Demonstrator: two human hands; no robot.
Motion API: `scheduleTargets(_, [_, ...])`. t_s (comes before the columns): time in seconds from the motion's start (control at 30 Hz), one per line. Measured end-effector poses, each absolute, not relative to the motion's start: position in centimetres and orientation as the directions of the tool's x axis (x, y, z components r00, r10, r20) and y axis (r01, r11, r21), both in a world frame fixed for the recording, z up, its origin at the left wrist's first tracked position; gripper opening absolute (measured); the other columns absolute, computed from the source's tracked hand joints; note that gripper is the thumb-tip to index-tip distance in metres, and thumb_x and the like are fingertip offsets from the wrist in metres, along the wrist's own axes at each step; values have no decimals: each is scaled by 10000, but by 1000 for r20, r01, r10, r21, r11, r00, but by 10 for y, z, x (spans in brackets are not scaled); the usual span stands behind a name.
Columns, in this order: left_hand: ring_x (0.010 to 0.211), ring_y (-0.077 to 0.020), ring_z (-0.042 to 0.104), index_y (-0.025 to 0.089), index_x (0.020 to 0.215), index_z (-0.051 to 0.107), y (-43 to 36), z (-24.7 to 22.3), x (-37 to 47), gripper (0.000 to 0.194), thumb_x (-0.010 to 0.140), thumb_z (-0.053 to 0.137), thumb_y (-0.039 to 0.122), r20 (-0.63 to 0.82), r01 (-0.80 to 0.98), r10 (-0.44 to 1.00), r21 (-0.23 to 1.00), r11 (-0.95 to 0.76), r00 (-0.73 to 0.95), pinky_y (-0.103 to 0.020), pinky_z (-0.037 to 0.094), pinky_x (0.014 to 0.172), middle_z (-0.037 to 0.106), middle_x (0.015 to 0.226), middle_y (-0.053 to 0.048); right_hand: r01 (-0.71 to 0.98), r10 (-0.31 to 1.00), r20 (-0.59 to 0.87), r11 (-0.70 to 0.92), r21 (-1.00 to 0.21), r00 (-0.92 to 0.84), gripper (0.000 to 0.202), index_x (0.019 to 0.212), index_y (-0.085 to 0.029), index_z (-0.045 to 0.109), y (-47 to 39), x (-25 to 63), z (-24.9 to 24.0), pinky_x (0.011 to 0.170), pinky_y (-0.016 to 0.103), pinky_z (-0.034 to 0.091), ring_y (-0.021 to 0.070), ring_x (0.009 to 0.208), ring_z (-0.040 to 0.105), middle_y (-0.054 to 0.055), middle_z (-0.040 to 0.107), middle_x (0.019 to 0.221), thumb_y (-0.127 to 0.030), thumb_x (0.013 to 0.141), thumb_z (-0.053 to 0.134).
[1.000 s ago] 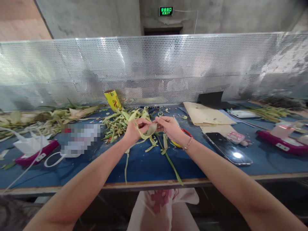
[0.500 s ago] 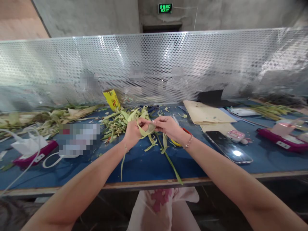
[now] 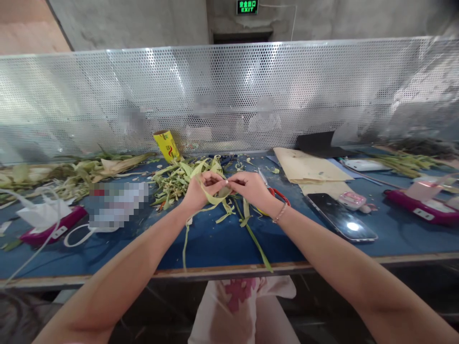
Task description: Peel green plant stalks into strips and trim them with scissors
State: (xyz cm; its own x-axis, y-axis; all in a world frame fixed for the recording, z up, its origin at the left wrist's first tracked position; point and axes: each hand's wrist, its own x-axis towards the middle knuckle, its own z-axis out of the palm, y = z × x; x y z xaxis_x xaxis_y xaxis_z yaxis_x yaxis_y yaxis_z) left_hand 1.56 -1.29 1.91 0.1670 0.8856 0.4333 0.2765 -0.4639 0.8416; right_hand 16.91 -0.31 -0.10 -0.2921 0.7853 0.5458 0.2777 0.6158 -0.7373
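My left hand (image 3: 201, 190) is closed on a pale green husk strip (image 3: 213, 199), which loops below the fingers and trails down toward the table edge. My right hand (image 3: 251, 185) is pinched at the same strip, its fingertips meeting those of my left hand. Behind and left of my hands lies a heap of shredded green husk pieces (image 3: 172, 184). A long green leaf (image 3: 258, 246) lies below my right hand, reaching the table's front edge. Scissors with red and yellow handles (image 3: 281, 195) are partly hidden by my right wrist.
Dark phone (image 3: 339, 217), pink case (image 3: 352, 199) and brown paper (image 3: 311, 167) lie at the right. A yellow tube (image 3: 167, 145) stands before the perforated screen (image 3: 229, 91). Magenta power strips (image 3: 423, 207) sit on both sides; more husks (image 3: 86, 174) lie left.
My left hand has shifted slightly to the left and its fingers have curled differently around the strip. The strip's loop has moved, and its trailing end hangs a little further right.
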Motion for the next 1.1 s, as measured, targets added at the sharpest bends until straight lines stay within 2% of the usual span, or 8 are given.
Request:
scheduleTargets(0.13, [404, -44, 442, 125, 592, 601, -10, 21, 15, 124, 580, 659, 234, 334, 258, 921, 888, -379, 202, -172, 362, 404, 551, 465, 24, 328, 747, 574, 663, -673, -334, 126, 687, -164, 620, -3, 171, 0, 522, 192, 465, 86, 540, 595, 3, 621, 656, -229, 741, 527])
scheduleTargets(0.37, [432, -45, 482, 117, 665, 619, 1, 12, 9, 183, 569, 681, 259, 278, 113, 928, 943, -313, 246, -168, 388, 427, 596, 538, 9, 330, 769, 513, 631, -702, -381, 134, 694, -164, 603, -1, 176, 5, 514, 188, 465, 82, 513, 592, -9, 624, 626, -203, 763, 495])
scheduleTargets(0.53, [438, -47, 490, 116, 647, 617, -3, 16, 12, 142, 581, 661, 234, 300, 179, 923, 921, -346, 243, -167, 415, 451, 592, 526, 12, 368, 765, 491, 636, -679, -416, 156, 698, -166, 588, -3, 177, 7, 507, 182, 462, 77, 488, 575, -23, 596, 554, -194, 785, 462])
scheduleTargets(0.7, [487, -60, 521, 118, 664, 632, -7, 19, 12, 103, 625, 612, 212, 331, 315, 908, 860, -402, 256, -171, 438, 488, 614, 575, -3, 459, 722, 539, 691, -558, -433, 172, 701, -155, 581, -2, 178, 6, 514, 177, 453, 58, 492, 557, 0, 603, 665, -187, 797, 443])
scheduleTargets(0.8, [476, -62, 515, 117, 671, 637, -8, 19, 12, 120, 623, 615, 224, 319, 326, 909, 858, -397, 268, -179, 436, 486, 609, 560, -3, 468, 698, 572, 715, -520, -431, 166, 710, -155, 587, -3, 178, 5, 536, 182, 453, 56, 511, 555, 6, 608, 703, -195, 795, 451])
scheduleTargets(0.9, [483, -67, 519, 120, 656, 635, -8, 20, 11, 126, 589, 648, 226, 338, 275, 908, 874, -400, 246, -181, 430, 483, 610, 556, -3, 408, 717, 577, 697, -590, -391, 126, 711, -161, 594, -4, 177, 5, 523, 190, 458, 58, 497, 552, 2, 609, 701, -212, 768, 494])
scheduleTargets(1.03, [494, -81, 534, 123, 637, 638, -7, 18, 8, 148, 551, 685, 234, 379, 217, 895, 877, -429, 237, -192, 429, 479, 613, 551, -7, 193, 765, 522, 616, -764, -378, 97, 706, -168, 611, 0, 177, 2, 548, 215, 496, 84, 549, 581, -2, 615, 662, -249, 718, 559])
scheduleTargets(1.1, [501, -92, 545, 121, 644, 645, -5, 17, 7, 164, 549, 691, 245, 387, 202, 888, 876, -438, 247, -204, 436, 484, 613, 545, -13, 115, 776, 494, 574, -811, -392, 103, 723, -169, 625, 2, 179, 2, 589, 235, 514, 92, 585, 594, 3, 627, 675, -259, 699, 582])
